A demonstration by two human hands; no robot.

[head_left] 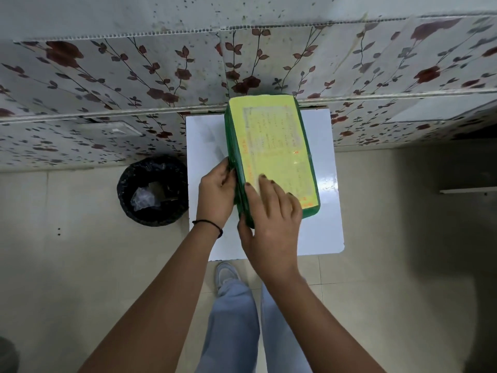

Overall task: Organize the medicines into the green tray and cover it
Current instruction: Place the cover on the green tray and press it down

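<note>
The green tray [233,146] stands on a small white table [204,141], and its lid [274,146], with a yellow printed label, lies on top of it. My left hand [215,192] grips the tray's left side near the front. My right hand [271,224] lies on the lid's front left corner, fingers spread over the label and thumb down the front wall. No medicines are visible; the tray's inside is hidden by the lid.
A black bin [153,191] lined with a dark bag stands on the floor left of the table. A floral-patterned wall [134,84] runs right behind the table. My legs and a shoe [227,275] are below the table's front edge.
</note>
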